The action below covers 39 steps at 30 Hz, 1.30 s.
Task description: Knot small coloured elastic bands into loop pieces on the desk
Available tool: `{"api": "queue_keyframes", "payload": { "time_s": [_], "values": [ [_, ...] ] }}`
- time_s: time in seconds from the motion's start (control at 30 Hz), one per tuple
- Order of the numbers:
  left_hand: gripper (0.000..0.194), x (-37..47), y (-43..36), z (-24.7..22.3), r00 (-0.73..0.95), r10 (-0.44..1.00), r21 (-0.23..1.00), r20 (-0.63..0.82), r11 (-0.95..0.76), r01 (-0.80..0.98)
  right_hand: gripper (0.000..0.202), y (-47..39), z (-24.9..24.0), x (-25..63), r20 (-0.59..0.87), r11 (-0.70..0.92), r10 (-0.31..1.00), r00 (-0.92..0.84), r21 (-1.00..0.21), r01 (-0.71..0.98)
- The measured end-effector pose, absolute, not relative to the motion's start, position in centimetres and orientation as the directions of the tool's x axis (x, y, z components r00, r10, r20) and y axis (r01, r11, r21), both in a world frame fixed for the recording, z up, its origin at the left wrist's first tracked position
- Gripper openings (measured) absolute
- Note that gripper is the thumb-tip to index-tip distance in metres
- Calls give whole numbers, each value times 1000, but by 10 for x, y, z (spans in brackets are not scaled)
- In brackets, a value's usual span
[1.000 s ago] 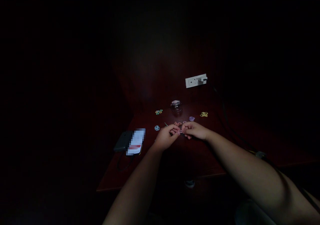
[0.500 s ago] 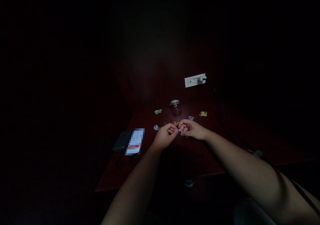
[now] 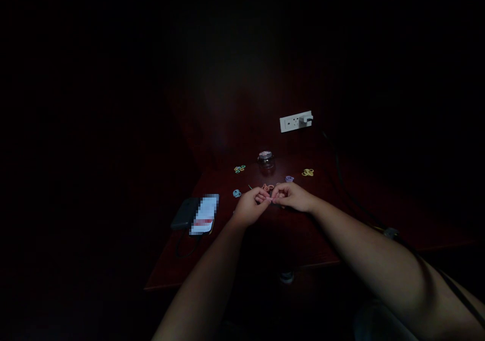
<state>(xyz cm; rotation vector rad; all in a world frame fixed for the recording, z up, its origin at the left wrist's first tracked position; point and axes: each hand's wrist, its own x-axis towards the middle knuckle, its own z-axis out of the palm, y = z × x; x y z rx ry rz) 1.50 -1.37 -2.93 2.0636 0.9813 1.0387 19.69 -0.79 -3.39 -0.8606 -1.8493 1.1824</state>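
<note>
Band (image 3: pixel 270 198) between left hand (image 3: pixel 248 206) and right hand (image 3: pixel 296 197), now closer together

**Dim indoor corner, exact kind unclear**

A dark red table (image 3: pixel 303 245) stands by a wall (image 3: pixel 227 129) with a socket (image 3: pixel 290 123), a plug (image 3: pixel 305 120) in it. Phone (image 3: pixel 205 213) and jar (image 3: pixel 266 162) look like everyday belongings; darkness hides whether it's home or office.

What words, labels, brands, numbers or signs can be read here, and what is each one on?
None can be read.
Phone screen: pixelated, unreadable.
Jar lid: pale patch, too small to tell whether it bears print.
Wall socket: no lettering can be made out.
</note>
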Motion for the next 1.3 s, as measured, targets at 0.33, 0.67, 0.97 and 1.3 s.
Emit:
{"api": "queue_keyframes", "payload": {
  "time_s": [0.33,0.67,0.97,1.3],
  "values": [
    [19,15,-17,-27,412,821,776,396,-539,328,30,-7,-36,198,242,371,840,-485,-909,190],
    [20,16,-13,-28,400,826,783,397,-532,321,35,-10,-32,195,247,346,849,-466,-928,139],
    [20,17,-18,-24,417,825,774,382,-532,343,34,-9,-34,197,272,395,841,-468,-900,186],
    [20,16,-15,-30,431,831,794,352,-509,332,31,-10,-32,198,264,404,851,-453,-882,244]
  ]
}}
